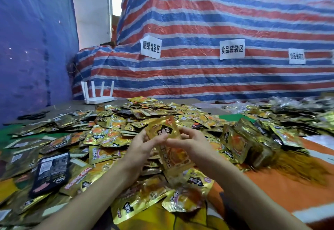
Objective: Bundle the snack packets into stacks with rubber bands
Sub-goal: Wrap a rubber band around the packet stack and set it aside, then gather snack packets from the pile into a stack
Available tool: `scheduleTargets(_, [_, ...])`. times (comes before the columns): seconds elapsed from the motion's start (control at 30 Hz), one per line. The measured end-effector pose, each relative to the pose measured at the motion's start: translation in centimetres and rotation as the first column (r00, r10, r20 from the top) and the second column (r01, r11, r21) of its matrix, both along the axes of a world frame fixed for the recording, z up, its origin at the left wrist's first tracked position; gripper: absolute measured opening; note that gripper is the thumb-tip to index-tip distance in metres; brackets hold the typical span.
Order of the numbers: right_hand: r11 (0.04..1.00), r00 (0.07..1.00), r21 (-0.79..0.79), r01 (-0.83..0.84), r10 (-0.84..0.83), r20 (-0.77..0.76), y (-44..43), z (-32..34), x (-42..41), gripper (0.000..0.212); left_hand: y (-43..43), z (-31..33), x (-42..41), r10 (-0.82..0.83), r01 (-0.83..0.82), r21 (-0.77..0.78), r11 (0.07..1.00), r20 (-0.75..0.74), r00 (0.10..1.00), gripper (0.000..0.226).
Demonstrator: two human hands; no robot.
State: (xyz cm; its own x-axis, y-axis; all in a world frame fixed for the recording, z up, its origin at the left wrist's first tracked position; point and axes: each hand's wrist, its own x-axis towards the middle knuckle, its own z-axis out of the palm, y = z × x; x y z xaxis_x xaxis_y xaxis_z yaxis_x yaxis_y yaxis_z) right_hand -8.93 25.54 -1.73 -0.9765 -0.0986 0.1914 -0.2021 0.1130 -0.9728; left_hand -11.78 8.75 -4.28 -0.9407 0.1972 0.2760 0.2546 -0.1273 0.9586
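Packets [169, 150] of glossy gold foil, flat and rectangular, stand on end above the heap [108, 130], long axis upright, tops tilted away; our left hand [142, 148] and right hand [191, 144] pinch them with curled fingers.

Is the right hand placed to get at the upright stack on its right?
Likely yes: nothing lies between the right hand and the stack, though it holds packets together with the left hand.
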Motion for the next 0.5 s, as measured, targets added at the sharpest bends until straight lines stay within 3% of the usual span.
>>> scheduleTargets(0.13, [0.956, 0.980, 0.222, 0.191, -0.171, -0.104, 2.8, 1.5, 0.7, 0.022, -0.1, 0.2, 0.4, -0.023, 0.003, -0.156, 0.988, -0.129, 0.991, 0.059])
scheduleTargets(0.23, [0.812, 0.926, 0.447, 0.375, -0.306, -0.222, 5.5, 2.2, 0.3, 0.020, 0.0, 0.1, 0.8, -0.013, -0.054, -0.261, 0.964, -0.249, 0.969, 0.045])
scheduleTargets(0.3, [0.635, 0.872, 0.598, 0.489, -0.375, -0.315, 7.2, 2.1, -0.2, 0.023, 0.1, 0.1, 1.0, 0.009, -0.112, -0.306, 0.945, -0.320, 0.947, 0.038])
scheduleTargets(0.37, [0.371, 0.811, 0.733, 0.570, -0.399, -0.428, 8.5, 1.9, -0.7, 0.026, -0.1, 0.1, 1.1, 0.022, -0.167, -0.353, 0.921, -0.380, 0.925, 0.035])
scheduleTargets(0.43, [0.097, 0.756, 0.788, 0.607, -0.374, -0.537, 9.5, 1.3, -1.2, 0.040, -0.2, -0.1, 1.0, 0.018, -0.200, -0.386, 0.900, -0.426, 0.904, 0.034])
scheduleTargets(0.5, [-0.088, 0.718, 0.788, 0.610, -0.360, -0.596, 10.1, 0.8, -1.7, 0.052, -0.4, -0.2, 0.8, 0.009, -0.204, -0.391, 0.897, -0.444, 0.896, 0.033])
